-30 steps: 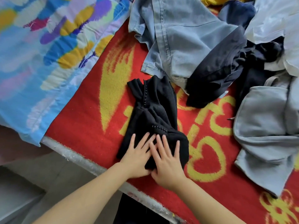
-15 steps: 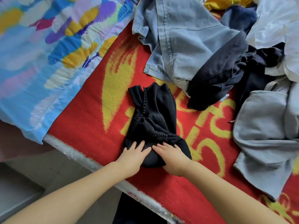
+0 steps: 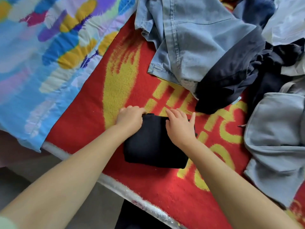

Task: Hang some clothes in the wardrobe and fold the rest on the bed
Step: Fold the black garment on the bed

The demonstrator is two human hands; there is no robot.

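So the black garment [image 3: 153, 142] is sitting folded into a compact, roughly square bundle on the red blanket [image 3: 92, 119], pretty close to the near edge of the bed [image 3: 132, 194], where a pale whitish strip is running along the side. Both hands are working the far edge of the bundle: the left hand [image 3: 130, 119] is curling over the far-left corner and gripping it, and the right hand [image 3: 180, 125] is lying on the far-right part with fingers mostly straight and spread, pressing down rather than grabbing.

Room-wise, a decent patch of bare blanket is showing to the left of the bundle and beyond it, before the clothes pile starts. On the right it's getting tighter, with a grey sweatshirt-type piece [image 3: 275, 134] spreading near that side.

Texture stuff: the blanket is looking fuzzy and plush, bright red with chunky yellow shapes woven in. The black piece is looking like soft, matte knit, no sheen. Further back, light blue denim jeans [image 3: 194, 38] with visible seams are lying crumpled, and a dark navy garment [image 3: 231, 83] is draping over them and onto the blanket. A smooth, thin bedsheet [image 3: 41, 55] with blue, purple and yellow splotches is covering the left side, its edge overlapping the blanket and hanging off the bed.
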